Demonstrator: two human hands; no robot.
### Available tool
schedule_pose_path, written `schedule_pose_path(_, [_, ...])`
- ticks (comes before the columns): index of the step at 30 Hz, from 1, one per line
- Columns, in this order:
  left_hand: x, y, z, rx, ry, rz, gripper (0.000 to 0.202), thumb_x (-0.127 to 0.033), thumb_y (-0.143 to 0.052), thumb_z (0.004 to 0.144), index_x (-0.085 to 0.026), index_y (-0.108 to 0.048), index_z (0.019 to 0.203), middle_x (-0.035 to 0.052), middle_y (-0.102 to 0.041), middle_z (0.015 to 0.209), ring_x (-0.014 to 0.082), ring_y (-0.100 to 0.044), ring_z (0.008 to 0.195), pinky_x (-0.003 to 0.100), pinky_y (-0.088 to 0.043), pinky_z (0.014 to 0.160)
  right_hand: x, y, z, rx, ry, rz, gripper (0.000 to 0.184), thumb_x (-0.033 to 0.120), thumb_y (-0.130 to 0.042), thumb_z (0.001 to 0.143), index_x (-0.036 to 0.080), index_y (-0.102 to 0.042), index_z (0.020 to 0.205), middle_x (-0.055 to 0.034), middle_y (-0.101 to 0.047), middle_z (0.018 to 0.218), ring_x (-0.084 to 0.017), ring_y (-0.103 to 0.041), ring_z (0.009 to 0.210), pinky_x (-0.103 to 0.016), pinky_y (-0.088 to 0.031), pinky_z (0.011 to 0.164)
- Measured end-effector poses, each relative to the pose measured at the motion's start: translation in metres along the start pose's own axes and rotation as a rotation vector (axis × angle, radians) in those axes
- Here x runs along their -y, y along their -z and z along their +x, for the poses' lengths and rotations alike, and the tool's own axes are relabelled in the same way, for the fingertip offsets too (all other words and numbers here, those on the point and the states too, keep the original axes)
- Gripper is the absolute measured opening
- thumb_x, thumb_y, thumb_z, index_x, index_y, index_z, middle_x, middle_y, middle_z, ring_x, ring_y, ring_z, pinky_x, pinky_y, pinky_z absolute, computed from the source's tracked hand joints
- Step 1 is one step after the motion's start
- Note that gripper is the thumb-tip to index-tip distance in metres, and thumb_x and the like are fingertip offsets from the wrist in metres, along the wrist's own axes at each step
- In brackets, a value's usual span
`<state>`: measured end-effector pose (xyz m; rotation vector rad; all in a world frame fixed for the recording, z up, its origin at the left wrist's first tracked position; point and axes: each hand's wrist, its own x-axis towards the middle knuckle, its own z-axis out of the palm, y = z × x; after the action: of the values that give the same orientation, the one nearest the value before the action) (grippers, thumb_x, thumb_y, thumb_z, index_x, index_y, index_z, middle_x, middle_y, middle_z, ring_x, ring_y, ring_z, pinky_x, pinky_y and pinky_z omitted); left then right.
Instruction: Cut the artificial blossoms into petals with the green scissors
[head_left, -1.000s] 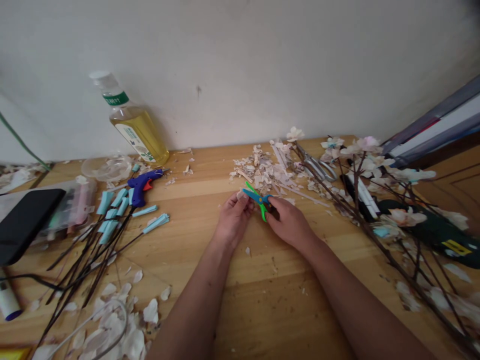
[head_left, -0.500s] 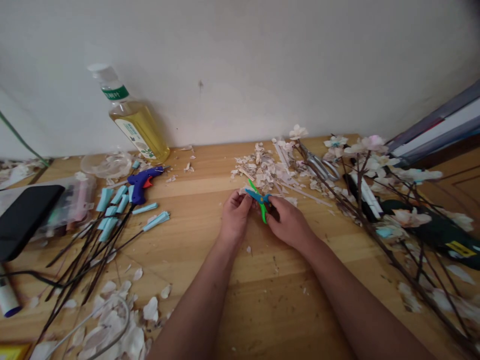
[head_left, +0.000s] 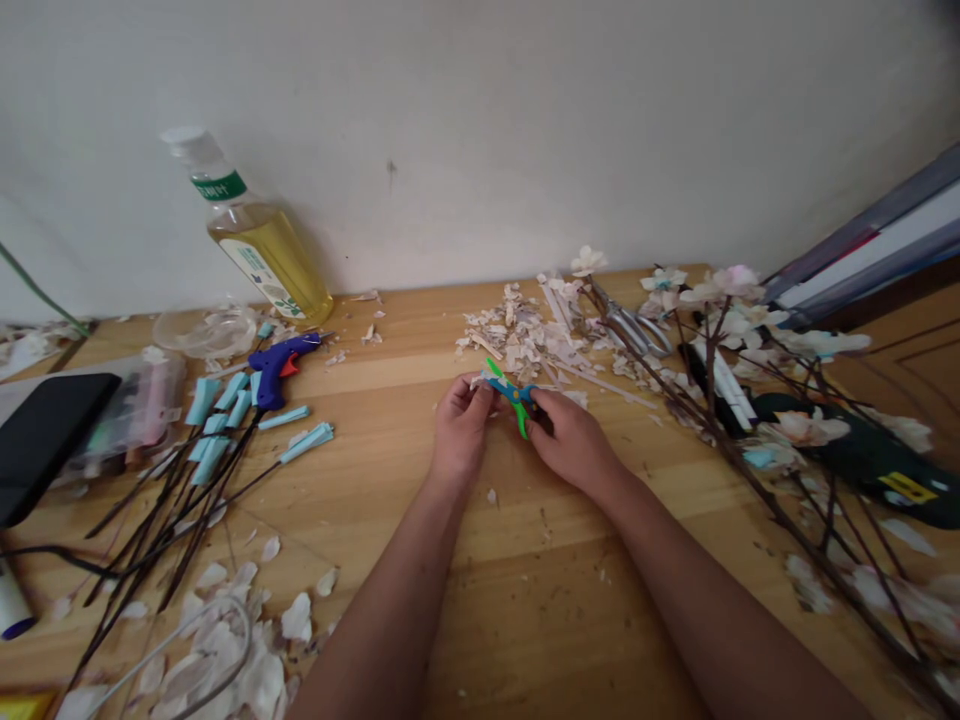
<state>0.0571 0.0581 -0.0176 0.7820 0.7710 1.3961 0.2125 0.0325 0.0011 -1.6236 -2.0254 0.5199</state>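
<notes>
Scissors (head_left: 514, 393) fill curled right hand (head_left: 574, 437) beside left hand (head_left: 459, 430).

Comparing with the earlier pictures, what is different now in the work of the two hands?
The left hand has turned slightly: fingers that showed below the scissors a second ago are now mostly hidden. Nothing was visibly taken or let go: it still pinches a pale piece, and the right hand keeps the scissors. The glue gun and bottle stayed in place.
</notes>
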Motion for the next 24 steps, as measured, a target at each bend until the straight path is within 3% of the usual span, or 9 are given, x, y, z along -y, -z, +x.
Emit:
schedule_pose_path(11, [-0.0072,-0.0004,0.0008,-0.026,-0.004,0.134,0.024,-0.041,-0.074,0.079,-0.019,-0.065,0.080,-0.0009,-0.062,0.068,0.0107,-0.056,0.063,0.024,-0.046,0.067,-0.0004,-0.0019,-0.0006,-0.039,-0.002,-0.008,0.017,0.020,-0.052,0.085,0.023,-0.059,0.101,-0.0094,-0.068,0.098,-0.026,-0.062,0.093,-0.035,-0.046,0.078])
schedule_pose_path(17, [-0.0034,0.0037,0.0018,-0.022,-0.009,0.073,0.025,-0.045,-0.071,0.082,-0.021,-0.064,0.086,-0.0008,-0.062,0.070,0.0110,-0.057,0.065,0.023,-0.046,0.066,0.0003,-0.0015,0.0001,-0.024,-0.005,-0.008,0.013,0.022,-0.051,0.086,0.022,-0.057,0.097,-0.0106,-0.067,0.098,-0.026,-0.062,0.092,-0.036,-0.045,0.078])
schedule_pose_path(24, [-0.0022,0.0041,0.0030,-0.020,-0.001,0.067,0.025,-0.042,-0.074,0.080,-0.019,-0.064,0.078,-0.0013,-0.061,0.067,0.0096,-0.055,0.062,0.023,-0.046,0.066,0.0011,0.0001,-0.0017,-0.026,0.034,-0.023,0.013,0.021,-0.052,0.083,0.023,-0.054,0.095,-0.0085,-0.065,0.094,-0.025,-0.060,0.089,-0.034,-0.043,0.076])
